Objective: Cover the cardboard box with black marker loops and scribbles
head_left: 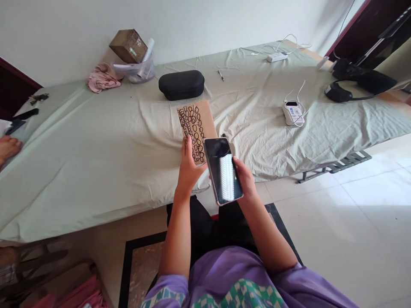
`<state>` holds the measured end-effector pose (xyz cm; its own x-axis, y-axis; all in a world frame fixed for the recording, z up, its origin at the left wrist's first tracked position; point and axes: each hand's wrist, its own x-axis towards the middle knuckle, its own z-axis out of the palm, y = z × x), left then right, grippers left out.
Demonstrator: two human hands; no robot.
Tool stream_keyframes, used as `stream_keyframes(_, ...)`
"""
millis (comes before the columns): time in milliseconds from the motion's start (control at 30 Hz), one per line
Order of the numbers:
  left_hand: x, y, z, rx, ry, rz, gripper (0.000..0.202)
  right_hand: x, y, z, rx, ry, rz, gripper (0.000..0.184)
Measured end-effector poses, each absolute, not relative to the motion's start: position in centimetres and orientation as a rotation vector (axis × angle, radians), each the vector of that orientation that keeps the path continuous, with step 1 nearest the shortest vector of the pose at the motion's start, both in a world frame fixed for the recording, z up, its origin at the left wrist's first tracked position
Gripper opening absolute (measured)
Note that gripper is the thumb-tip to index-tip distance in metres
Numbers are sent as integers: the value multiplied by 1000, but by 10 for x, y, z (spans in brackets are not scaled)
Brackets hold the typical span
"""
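Note:
My right hand [245, 177] is wrapped round a black smartphone [222, 170], held tilted with its dark screen facing up and a bright reflection on it. My left hand [189, 167] grips the near edge of a brown cardboard piece [196, 124] covered with black hand-drawn loops. The cardboard lies mostly on the pale green sheet [96, 145] that covers the bed, near its front edge. The phone overlaps the cardboard's lower right corner.
A black zip case [181, 84], a pen [221, 75], a white charger with cables [293, 113], a power strip [276, 56], black headphones [340, 92], pink cloth [102, 78] and a plastic bag with a cardboard box [129, 45] lie on the bed. Another person's hand [8, 147] rests at the left edge.

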<state>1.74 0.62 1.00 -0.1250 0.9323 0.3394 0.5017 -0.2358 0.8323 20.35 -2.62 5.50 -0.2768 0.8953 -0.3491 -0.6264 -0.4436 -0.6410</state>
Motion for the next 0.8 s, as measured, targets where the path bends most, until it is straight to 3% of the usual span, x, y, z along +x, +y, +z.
stream_keyframes(200, 18, 4, 14, 1733, 1636, 1297, 123, 268, 28, 7, -1042, -489, 1332, 39)
stream_keyframes(333, 16, 4, 15, 1737, 1642, 1267, 123, 304, 69, -29, -1409, -540, 1124, 26)
stream_keyframes(467, 16, 3, 18, 1732, 1669, 1220, 123, 315, 97, -42, -1569, -726, 1004, 26)
stream_keyframes(633, 19, 2, 20, 1723, 1653, 1252, 123, 297, 105, -30, -1570, -993, 718, 48)
stream_keyframes(700, 17, 1, 19, 1732, 1638, 1257, 123, 279, 102, -25, -1438, -1151, 760, 49)
stream_keyframes(800, 10, -1, 13, 1758, 1607, 1267, 123, 245, 100, -23, -1101, -1132, 1185, 52)
